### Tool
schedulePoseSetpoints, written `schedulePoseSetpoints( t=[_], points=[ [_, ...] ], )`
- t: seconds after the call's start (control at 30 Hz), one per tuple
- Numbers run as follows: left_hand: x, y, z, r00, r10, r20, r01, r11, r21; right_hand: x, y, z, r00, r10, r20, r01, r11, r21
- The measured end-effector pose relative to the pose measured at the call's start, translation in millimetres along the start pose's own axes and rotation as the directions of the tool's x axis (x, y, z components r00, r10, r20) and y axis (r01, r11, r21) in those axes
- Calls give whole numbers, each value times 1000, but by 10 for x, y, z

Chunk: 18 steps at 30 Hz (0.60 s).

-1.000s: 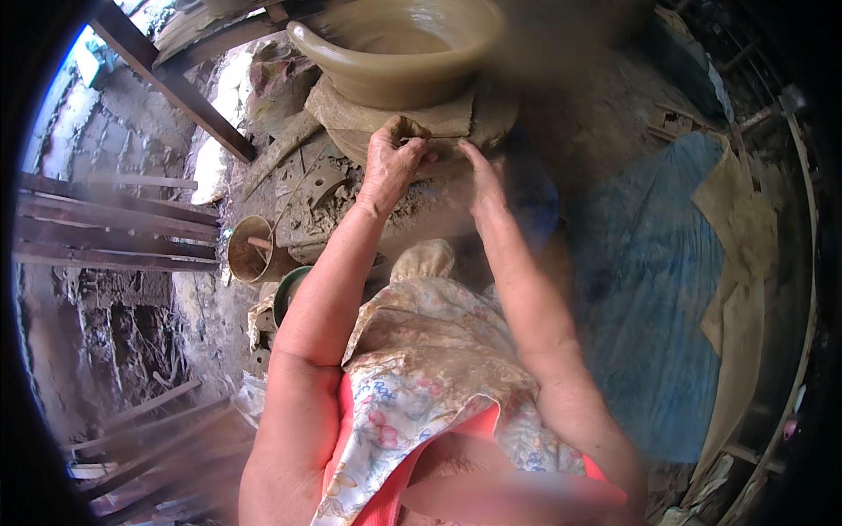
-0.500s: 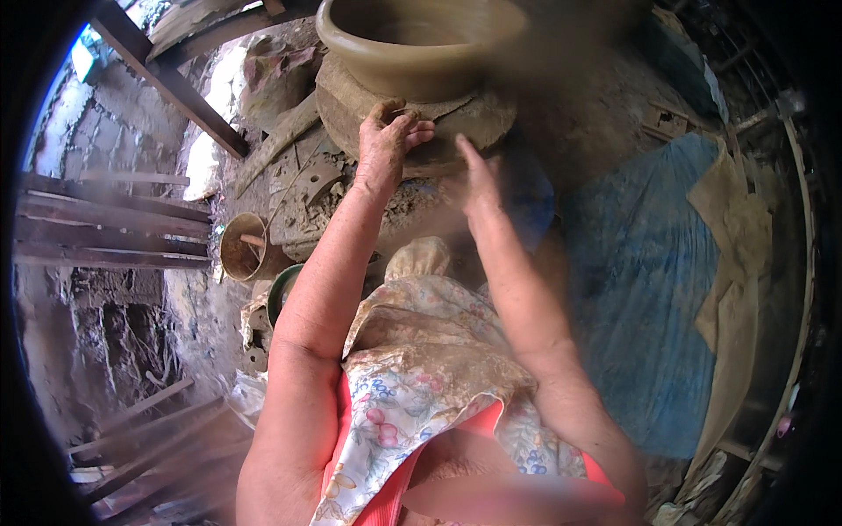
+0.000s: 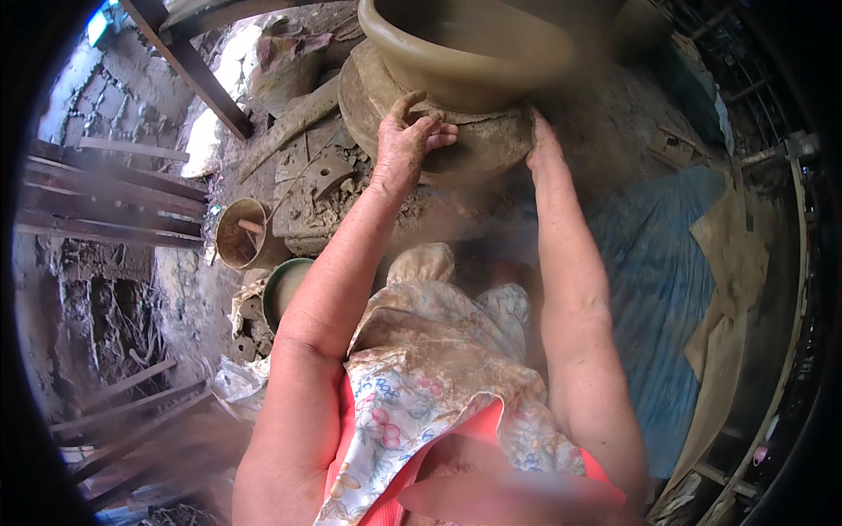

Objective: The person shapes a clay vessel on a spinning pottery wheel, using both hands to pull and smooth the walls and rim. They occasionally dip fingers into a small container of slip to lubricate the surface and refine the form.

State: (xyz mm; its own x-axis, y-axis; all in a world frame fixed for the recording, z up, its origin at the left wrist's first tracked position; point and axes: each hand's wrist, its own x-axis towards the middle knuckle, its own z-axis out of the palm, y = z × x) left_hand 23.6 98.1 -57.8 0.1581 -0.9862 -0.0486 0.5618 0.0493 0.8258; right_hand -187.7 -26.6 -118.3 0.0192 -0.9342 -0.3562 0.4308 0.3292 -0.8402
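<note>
A big wet clay bowl (image 3: 474,44) stands on a round clay-caked wheel (image 3: 368,88) at the top of the view. My left hand (image 3: 408,140) rests on the wheel's disc just under the bowl's base, fingers bent and spread, smeared with clay. On the right side of the disc my right hand (image 3: 542,145) presses flat against its edge. Neither hand holds a loose object. Both forearms reach up from the lower edge over my floral, clay-stained apron (image 3: 438,368).
A small clay-coated bucket (image 3: 241,232) with a stick in it and a green-rimmed bowl (image 3: 285,289) sit at the left of my knees. Wooden planks (image 3: 105,193) and a dark beam (image 3: 189,66) lie left. Blue sheeting (image 3: 675,289) covers the ground at right.
The view has dipped closer to the wheel, so the bowl sits higher and larger. My right hand has slid outward to the disc's right edge; my left hand stays under the bowl's base.
</note>
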Motion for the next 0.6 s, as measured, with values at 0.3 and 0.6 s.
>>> schedulePoseSetpoints(
  t=[0.3, 0.6],
  points=[
    [19, 62, 18, 1000, 1, 29, -2, 1000, 23, -288, 76, 135, 957, -245, -154, 225, 964, -139],
    [6, -1, 81, 1000, 28, -1, -28, 1000, -9, -134, 101, 28, 960, -274, -59, 259, 947, -188]
  ],
)
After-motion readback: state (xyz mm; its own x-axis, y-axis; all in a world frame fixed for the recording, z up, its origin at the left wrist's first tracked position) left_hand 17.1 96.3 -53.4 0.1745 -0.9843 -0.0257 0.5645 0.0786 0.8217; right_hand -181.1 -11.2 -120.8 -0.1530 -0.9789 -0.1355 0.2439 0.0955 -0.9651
